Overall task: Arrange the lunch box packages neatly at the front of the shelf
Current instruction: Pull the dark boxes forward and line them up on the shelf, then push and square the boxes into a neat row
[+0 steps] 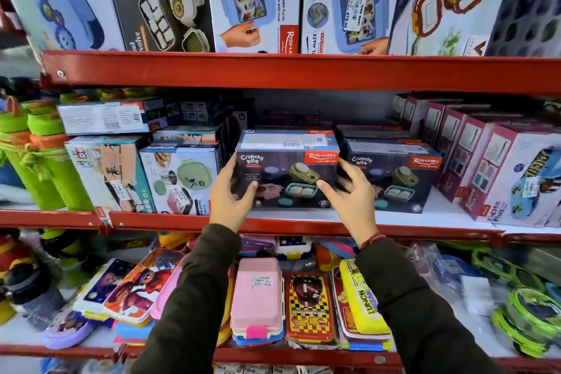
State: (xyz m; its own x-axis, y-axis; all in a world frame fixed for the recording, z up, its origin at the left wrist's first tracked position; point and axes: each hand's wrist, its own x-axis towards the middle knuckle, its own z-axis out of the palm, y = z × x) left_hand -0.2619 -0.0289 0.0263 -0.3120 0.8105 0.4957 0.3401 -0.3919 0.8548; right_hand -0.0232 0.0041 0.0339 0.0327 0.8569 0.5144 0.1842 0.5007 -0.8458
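Gripping the left end of a dark Crunchy Bite lunch box package (287, 168), the left hand (232, 194) has its thumb across the front face and its fingers around the side. The right hand (349, 196) is spread half open at the package's right end, thumb touching the front; whether its fingers grip is unclear. This package stands at the front of the middle shelf (273, 223), near its red lip. A second Crunchy Bite package (397, 179) sits just beside it, right, slightly farther back. White shelf floor shows before both.
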